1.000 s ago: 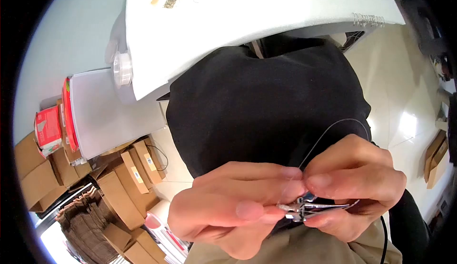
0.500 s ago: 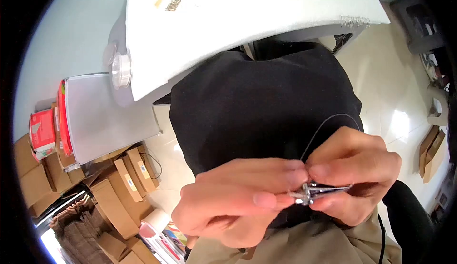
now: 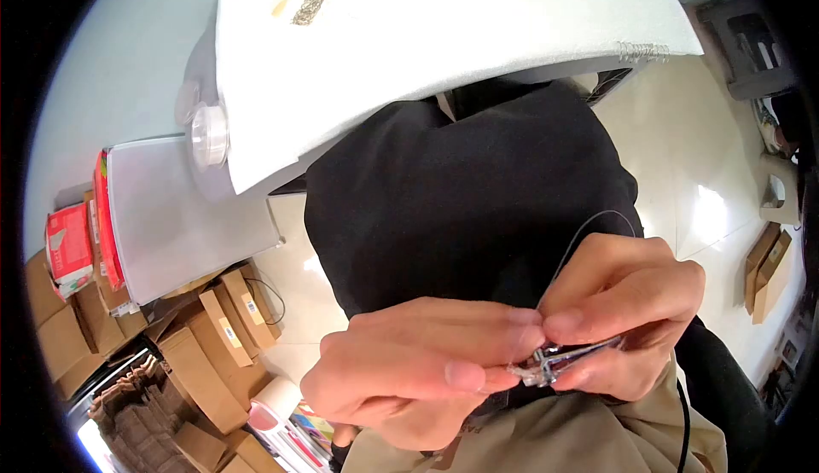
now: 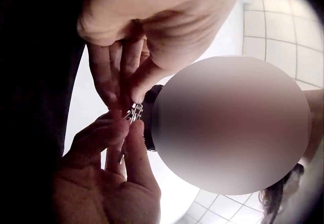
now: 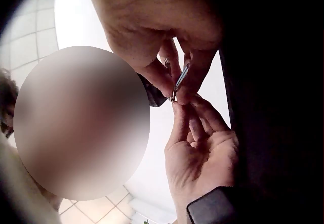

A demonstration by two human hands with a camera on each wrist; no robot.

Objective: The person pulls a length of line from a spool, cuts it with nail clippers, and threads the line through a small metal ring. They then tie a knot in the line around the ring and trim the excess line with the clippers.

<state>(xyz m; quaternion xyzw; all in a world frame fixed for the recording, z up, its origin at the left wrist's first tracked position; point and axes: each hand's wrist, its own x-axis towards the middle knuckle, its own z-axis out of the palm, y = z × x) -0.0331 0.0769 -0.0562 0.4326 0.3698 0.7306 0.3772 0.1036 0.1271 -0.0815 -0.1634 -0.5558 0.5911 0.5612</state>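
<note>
the right hand (image 3: 627, 319) holds a small silver metal clipper (image 3: 559, 360) low in front of the person's black garment (image 3: 461, 208), above the lap and well off the surface. its grip is narrow: thumb underneath and curled fingers on top, pinching the clipper along its length. in the head view the clipper's long axis runs nearly level, rising a little to the right, and its jaw end points left at the left hand (image 3: 409, 371). the left hand's grip is also narrow, thumb and forefinger pressed together right at that jaw end, pinching a thin clear line (image 3: 589, 227). the line rises between the two forefinger tips and arcs over the right hand's knuckles.

from the right wrist the clipper (image 5: 179, 80) slants steeply, tip down toward the left hand's fingertips (image 5: 178, 114).

a white foam-covered surface (image 3: 444, 29) lies beyond, with a clear plastic spool (image 3: 207, 136) at its left edge. brown cardboard boxes (image 3: 205, 354) sit on the floor.
</note>
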